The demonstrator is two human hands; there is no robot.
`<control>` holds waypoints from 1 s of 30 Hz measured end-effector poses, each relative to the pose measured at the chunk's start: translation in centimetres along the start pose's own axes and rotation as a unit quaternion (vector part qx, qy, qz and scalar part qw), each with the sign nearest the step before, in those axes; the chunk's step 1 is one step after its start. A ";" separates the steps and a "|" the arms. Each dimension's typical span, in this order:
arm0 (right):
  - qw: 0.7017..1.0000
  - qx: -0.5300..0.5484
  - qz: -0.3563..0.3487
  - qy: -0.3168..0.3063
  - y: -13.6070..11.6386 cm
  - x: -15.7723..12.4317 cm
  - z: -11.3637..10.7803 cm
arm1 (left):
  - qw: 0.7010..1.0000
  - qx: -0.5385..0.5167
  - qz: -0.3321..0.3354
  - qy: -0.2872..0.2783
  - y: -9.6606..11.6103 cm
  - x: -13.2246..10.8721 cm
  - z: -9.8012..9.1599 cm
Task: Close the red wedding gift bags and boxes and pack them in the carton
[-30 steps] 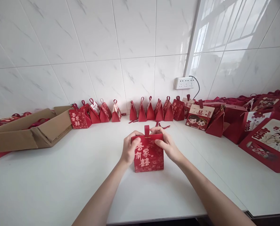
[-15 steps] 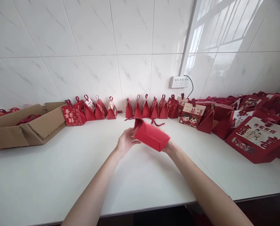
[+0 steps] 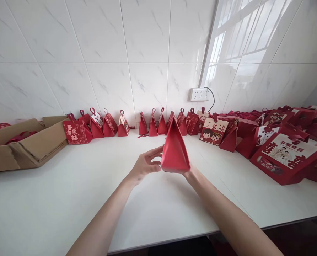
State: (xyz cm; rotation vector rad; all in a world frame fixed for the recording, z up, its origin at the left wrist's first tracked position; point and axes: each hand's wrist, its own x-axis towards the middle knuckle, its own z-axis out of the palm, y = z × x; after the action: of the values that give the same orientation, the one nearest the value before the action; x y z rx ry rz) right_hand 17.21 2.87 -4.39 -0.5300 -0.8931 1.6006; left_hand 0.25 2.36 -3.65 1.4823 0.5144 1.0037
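A red gift box (image 3: 175, 151) with a triangular side stands upright in the air over the white table (image 3: 148, 206), that plain side turned towards me. My right hand (image 3: 189, 172) has hold of it at the lower right, its fingers hidden behind the box. To the left, my left hand (image 3: 148, 164) is open, fingers and thumb apart and fingertips close against the box's left edge. Whether they touch it I cannot tell. Behind the box, similar small gift boxes (image 3: 153, 126) with ribbon loops stand in a row along the wall.
An opened cardboard carton (image 3: 27, 149) with red items in it sits at the left. Many red boxes crowd the right side, a large one with a white label (image 3: 288, 153) nearest. A white power strip (image 3: 199, 94) is fixed to the tiled wall (image 3: 105, 85).
The box has turned from lying tilted, bottom towards me, to upright with its triangular side facing me. My left hand stays beside it. The view has shifted slightly.
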 end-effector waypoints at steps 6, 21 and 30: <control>0.999 0.037 0.027 0.017 -0.4 -0.6 0.4 | 0.999 0.002 -0.001 -0.046 0.6 -0.3 0.0; 0.983 -0.128 -0.123 0.040 0.0 -0.9 1.3 | 0.957 -0.194 -0.155 0.150 -1.6 0.6 -1.6; 0.978 -0.136 -0.145 0.066 0.2 -0.9 1.3 | 0.971 -0.040 0.044 0.233 -2.2 0.2 -1.1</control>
State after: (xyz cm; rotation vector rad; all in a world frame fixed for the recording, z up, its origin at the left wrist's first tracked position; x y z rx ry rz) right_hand 16.27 1.67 -3.88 -0.6565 -1.0424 1.1737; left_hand -0.02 3.50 -5.79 1.2045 0.7357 1.4390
